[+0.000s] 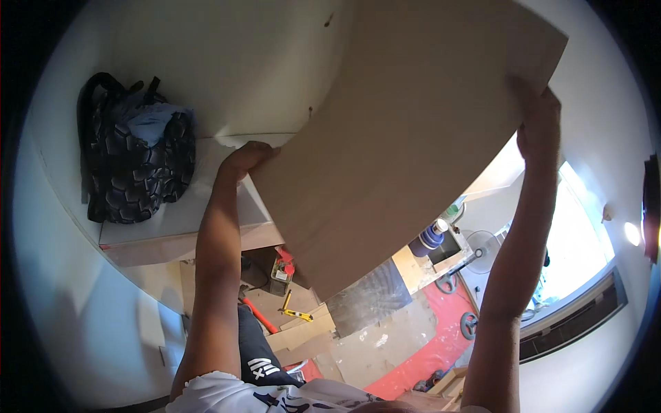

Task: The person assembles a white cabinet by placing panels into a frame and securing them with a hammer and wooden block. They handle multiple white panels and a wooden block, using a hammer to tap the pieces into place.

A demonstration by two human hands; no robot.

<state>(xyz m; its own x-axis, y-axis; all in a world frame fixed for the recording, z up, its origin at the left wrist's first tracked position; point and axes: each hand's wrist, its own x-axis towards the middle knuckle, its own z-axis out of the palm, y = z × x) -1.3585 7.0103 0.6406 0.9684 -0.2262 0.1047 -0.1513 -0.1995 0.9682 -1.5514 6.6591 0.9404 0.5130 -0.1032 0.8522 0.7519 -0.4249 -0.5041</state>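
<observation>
A large, flat brown board (406, 124) is raised in front of me, slanting from the upper right down toward the middle. My left hand (251, 158) grips its left edge, fingers closed there. Higher up, my right hand (540, 124) is closed on the right edge, some of its fingers hidden or in shade. Both arms are stretched out, the right one farther up. The board hides much of the wall and room behind it.
A dark patterned backpack (141, 162) with a blue-grey cloth stands on a white ledge (206, 172) at left. Below lie a yellow utility knife (296, 314), a red-handled tool (260, 316) and a red-topped container (282, 268). A fan (482, 248) stands at right beyond red floor sheeting (441, 310).
</observation>
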